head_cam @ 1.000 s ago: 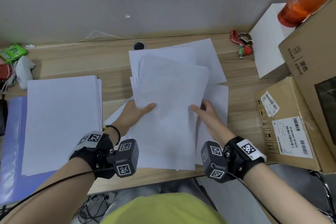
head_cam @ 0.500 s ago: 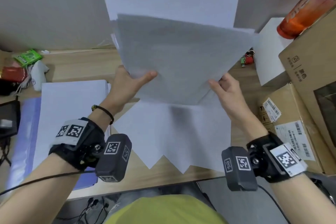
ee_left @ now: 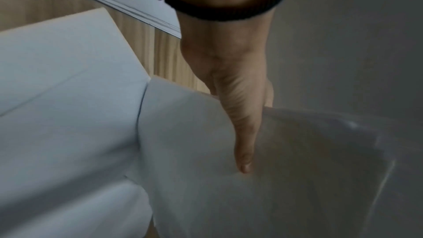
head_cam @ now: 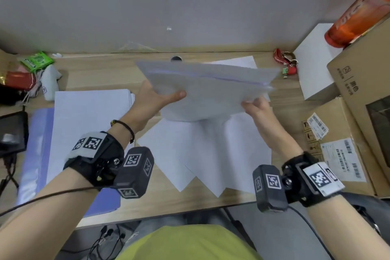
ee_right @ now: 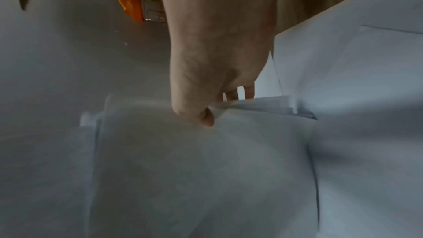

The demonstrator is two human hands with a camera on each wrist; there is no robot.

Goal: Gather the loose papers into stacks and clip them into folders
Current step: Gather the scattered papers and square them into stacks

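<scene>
A bundle of white papers hangs tilted above the wooden desk, held at both sides. My left hand grips its left edge with the thumb lying on top. My right hand pinches the right edge, thumb over the sheets. Under the bundle, several loose sheets lie fanned on the desk. A squared stack of paper rests at the left on a blue folder.
Cardboard boxes crowd the right side, with an orange bottle on top and a white box behind. A red keychain lies near the wall. Small clutter and a black device sit far left.
The bundle was lifted off the desk, raised upright in front of the wall, and has now come back down, tipping flatter just above the loose sheets. Both hands kept hold of it.
</scene>
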